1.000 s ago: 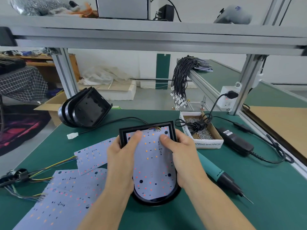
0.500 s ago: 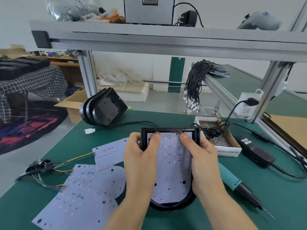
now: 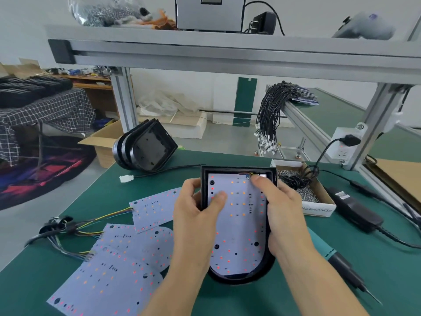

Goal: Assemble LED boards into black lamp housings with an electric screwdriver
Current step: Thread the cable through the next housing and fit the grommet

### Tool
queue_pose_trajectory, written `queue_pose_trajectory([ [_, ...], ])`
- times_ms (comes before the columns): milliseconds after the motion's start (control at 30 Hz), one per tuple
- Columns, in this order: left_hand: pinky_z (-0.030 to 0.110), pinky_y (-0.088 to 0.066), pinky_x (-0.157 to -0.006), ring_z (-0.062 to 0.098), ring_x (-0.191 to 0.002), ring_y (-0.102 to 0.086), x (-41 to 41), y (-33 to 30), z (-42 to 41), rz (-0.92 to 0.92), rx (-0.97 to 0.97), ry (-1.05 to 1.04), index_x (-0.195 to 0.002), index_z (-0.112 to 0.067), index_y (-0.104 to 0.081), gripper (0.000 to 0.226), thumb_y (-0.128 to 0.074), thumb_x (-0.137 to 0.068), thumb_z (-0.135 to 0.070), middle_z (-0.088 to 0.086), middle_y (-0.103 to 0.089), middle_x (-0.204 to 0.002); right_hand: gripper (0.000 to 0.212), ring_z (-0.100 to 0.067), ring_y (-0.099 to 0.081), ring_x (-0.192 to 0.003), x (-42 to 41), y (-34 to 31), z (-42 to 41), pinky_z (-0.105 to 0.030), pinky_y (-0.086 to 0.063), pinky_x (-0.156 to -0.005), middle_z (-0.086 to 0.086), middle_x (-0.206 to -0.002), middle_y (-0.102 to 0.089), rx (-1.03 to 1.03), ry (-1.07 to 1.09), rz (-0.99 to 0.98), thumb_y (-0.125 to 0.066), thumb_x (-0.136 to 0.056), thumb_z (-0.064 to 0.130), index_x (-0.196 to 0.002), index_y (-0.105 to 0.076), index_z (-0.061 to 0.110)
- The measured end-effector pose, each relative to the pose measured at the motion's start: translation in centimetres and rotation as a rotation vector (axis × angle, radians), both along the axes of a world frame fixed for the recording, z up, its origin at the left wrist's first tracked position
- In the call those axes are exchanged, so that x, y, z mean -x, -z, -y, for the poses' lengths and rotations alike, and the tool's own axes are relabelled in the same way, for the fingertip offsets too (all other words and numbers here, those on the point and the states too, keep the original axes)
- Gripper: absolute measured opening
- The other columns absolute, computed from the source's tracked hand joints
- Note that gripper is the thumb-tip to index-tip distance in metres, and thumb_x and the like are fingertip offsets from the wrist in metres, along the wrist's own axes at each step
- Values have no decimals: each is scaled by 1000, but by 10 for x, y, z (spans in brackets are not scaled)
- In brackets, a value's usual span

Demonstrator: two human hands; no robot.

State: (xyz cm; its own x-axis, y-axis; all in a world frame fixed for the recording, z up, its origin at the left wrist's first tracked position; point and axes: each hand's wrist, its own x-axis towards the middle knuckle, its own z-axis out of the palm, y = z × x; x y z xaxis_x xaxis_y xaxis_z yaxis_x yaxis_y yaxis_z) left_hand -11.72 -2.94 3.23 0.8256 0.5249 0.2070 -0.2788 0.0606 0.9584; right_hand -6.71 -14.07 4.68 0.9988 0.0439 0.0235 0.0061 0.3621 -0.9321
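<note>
White LED board lies inside the black housing on the desk. The left hand grips the housing edge to steady it. The right hand grips the other side, its forefinger tucking wires at the top.

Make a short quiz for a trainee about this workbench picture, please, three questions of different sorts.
1. True or false: the electric screwdriver is in the right hand.
2. Where does the left hand thumb press? A) LED board B) screw box C) loose boards
3. Fill in: the spare black housings stand at the table's far ____ corner.

Key: 1 false, it lies on the table; 2 A; 3 left.
</note>
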Motion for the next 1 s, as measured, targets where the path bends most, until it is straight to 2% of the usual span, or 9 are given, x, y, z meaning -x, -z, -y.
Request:
queue_pose_trajectory([
  [100, 48, -46, -60, 21, -62, -45, 0, 0, 1, -12, -9, -58, -76, -27, -57, 13, -67, -73, -34, 5, -54, -67, 19, -19, -65, -62, 3, 0, -2, -22, -53, -53, -7, -73, -72, 27, 9, 34, -67, -85, 11, -68, -71, 16],
  [333, 25, -34, -50, 12, -54, -33, -4, 0, -5, -53, 44, -127, -68, -20, -48, 23, -69, -77, -26, -11, -43, -56, 18, -28, -69, -85, 8, 6, 0, -40, -54, -81, -6, -94, -74, 165, -121, 72, -70, -84, 32, -89, -69, 15],
  [400, 29, -36, -57, 12, -61, -37, -4, 0, -6, -73, 83, -112, -69, -16, -48, 24, -66, -77, -31, -7, -44, -62, 17, -27, -70, -94, 9, 5, 2, -38, -57, -82, -6, -98, -75, 183, -133, 95, -72, -81, 33, -91, -71, 20],
  [467, 29, -35, -62, 13, -65, -36, -5, -3, -7, -67, 96, -105, -66, -16, -47, 27, -63, -78, -35, -4, -41, -66, 10, -24, -71, -91, 10, 5, 3, -35, -58, -77, -3, -94, -75, 198, -131, 99, -73, -82, 27, -90, -71, 22],
  [600, 14, -25, -44, 6, -50, -24, -5, -1, -7, -28, 74, -179, -52, -30, -40, 43, -63, -88, -26, -16, -28, -54, 20, -17, -60, -79, 11, 8, 3, -39, -51, -79, -12, -88, -69, 248, -147, 105, -60, -94, 30, -88, -64, 11],
  [733, 37, -54, -66, 22, -72, -63, -1, -1, -18, -54, 263, 186, -81, -18, -68, 5, -72, -78, -20, 0, -68, -83, 22, 0, -52, -63, 12, 11, 3, -15, -41, -59, 17, -67, -62, 410, 32, 360, -55, -98, 21, -77, -62, 19],
  [767, 40, -58, -73, 26, -84, -70, 0, -1, -23, -104, 313, 327, -92, -15, -72, 23, -76, -71, -21, 5, -73, -96, 18, 0, -57, -68, 12, 12, 3, -15, -44, -64, 16, -73, -66, 399, 5, 369, -56, -98, 22, -82, -65, 19],
  [900, 41, -57, -83, 28, -100, -69, 6, 0, -40, -136, 248, 483, -100, -18, -76, 42, -80, -59, -12, 10, -73, -106, 31, -12, -66, -95, 7, 11, 19, -29, -50, -83, 3, -103, -73, 154, -411, 232, -59, -88, 46, -100, -73, 21],
  [1000, 25, -50, -88, 17, -106, -65, 20, -3, -40, 64, -14, 494, -103, -24, -74, 38, -76, -67, -13, 3, -73, -109, 62, -14, -68, -82, 0, -1, 31, -23, -53, -69, -2, -92, -73, 31, -554, -100, -43, -80, 70, -88, -78, 19],
])
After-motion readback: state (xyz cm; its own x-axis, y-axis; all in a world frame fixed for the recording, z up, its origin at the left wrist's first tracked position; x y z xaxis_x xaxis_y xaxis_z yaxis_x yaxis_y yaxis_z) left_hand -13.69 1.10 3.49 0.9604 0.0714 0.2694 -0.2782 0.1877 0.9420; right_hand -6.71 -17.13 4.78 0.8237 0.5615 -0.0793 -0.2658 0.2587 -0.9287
